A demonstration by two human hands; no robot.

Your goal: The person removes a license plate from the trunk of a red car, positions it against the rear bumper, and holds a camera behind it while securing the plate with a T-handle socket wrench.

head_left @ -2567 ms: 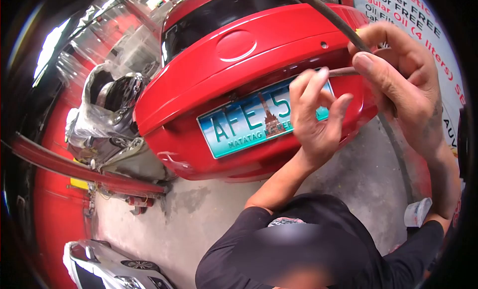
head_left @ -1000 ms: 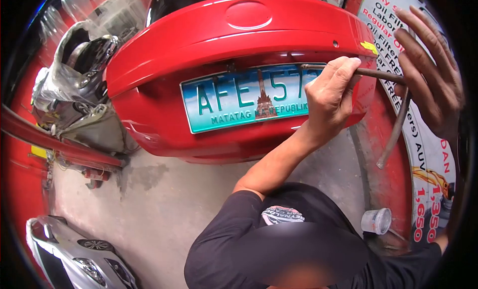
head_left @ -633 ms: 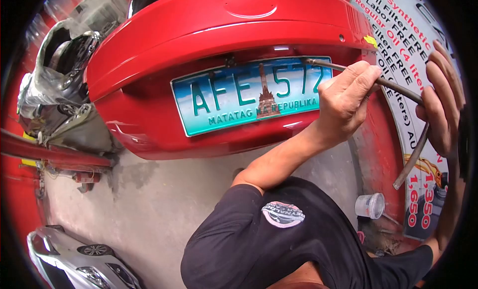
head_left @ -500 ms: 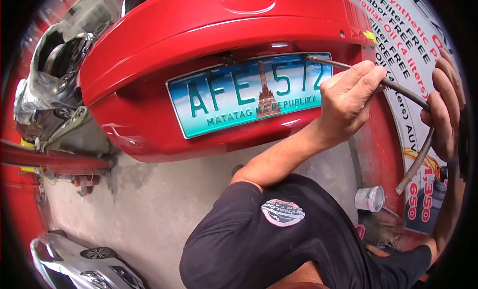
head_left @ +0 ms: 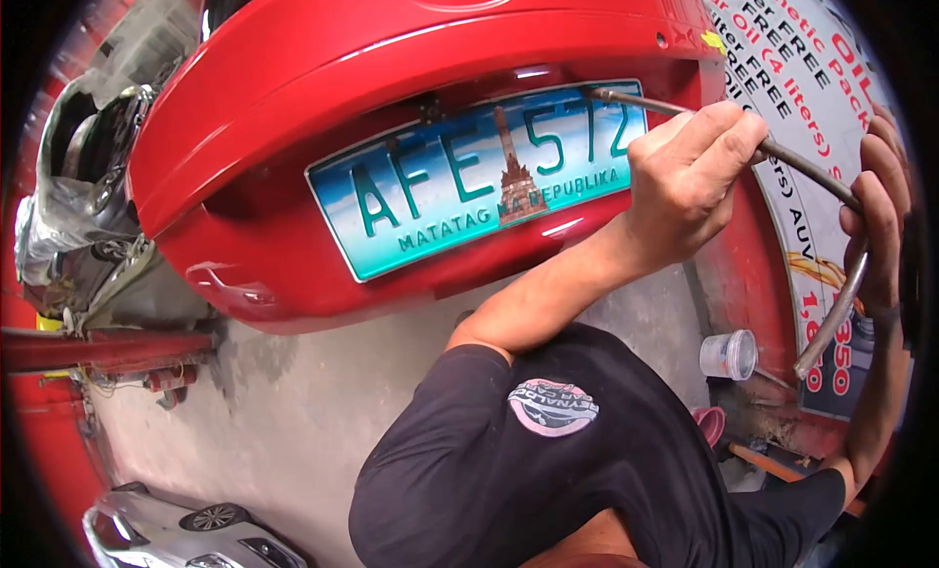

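Observation:
My left hand (head_left: 685,172) is closed round a long thin metal rod (head_left: 812,170). The rod's tip lies at the upper right edge of a blue-green license plate (head_left: 421,196) on the red car's rear (head_left: 411,45). At the right edge of the view, my right hand (head_left: 880,211) has its fingers wrapped round the other end of the same rod. Beyond those fingers a bent length slants down to the left. Both hands are apart, and part of the right one is lost in the dark rim.
A printed sign (head_left: 782,69) stands behind my right hand. A white bucket (head_left: 727,355) and a pink container (head_left: 708,423) are on the floor at the lower right. A plastic-covered car (head_left: 83,167) is at the left, a silver car (head_left: 186,519) lower left, and a red beam (head_left: 108,345) between them.
The view has shifted slightly, so the plate and car rear sit a little further left. Both hands keep their hold on the rod, whose tip stays near the plate's upper right edge.

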